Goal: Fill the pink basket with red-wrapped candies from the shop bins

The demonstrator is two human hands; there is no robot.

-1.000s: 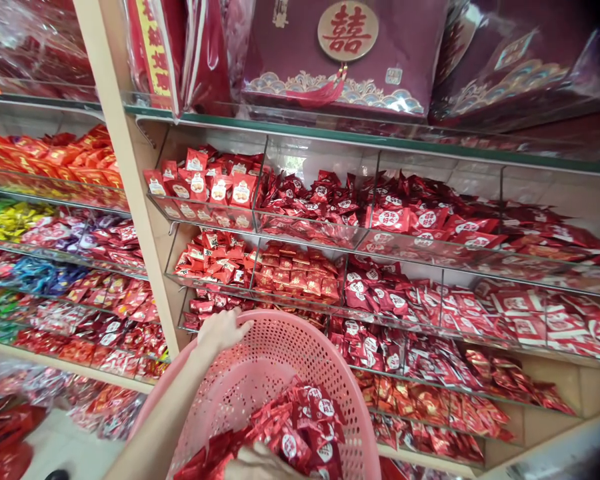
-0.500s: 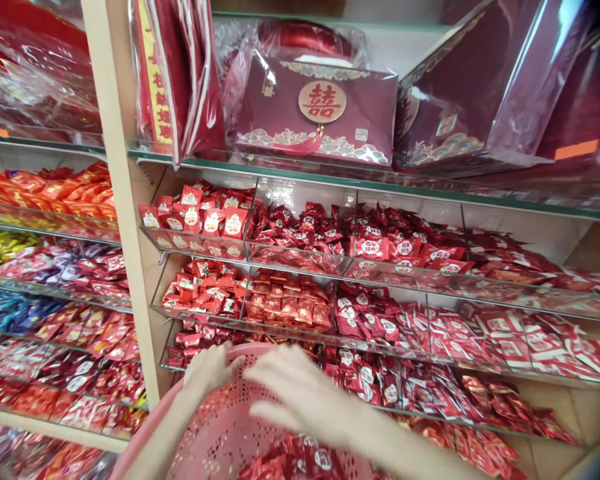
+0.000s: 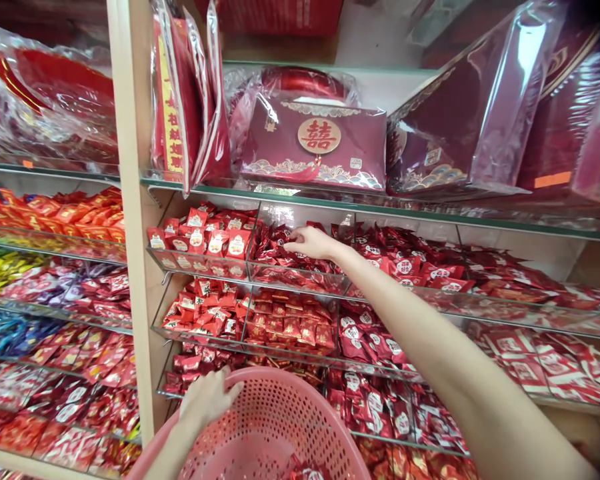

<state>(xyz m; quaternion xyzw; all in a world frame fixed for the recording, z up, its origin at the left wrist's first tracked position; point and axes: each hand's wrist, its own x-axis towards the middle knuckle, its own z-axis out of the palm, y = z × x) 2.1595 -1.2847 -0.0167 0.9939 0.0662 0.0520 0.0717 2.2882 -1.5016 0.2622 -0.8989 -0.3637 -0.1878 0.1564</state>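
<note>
The right hand (image 3: 311, 243) has moved from the pink basket (image 3: 325, 408) to the far dark-red packets (image 3: 270, 251), apparently shifting work shelfward, any pinch indiscernible, while the left hand (image 3: 207, 401) clasps the basket's left rim between thumb and fingers.

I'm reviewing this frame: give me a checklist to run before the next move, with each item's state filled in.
1. Bare left hand on the round pink perforated plastic basket: ok, it grips the far left part of the rim.
2. Bare right hand at a compartment: ok, it is over the dark red plastic packets with white labels, upper row, second from left.
3. Right hand clear of the green-edged glass shelf: ok, it is below the edge.
4. Packet held in the right hand: cannot tell.
5. Basket's full contents visible: not ok, the picture's lower edge cuts off the shiny red packets inside.
</note>
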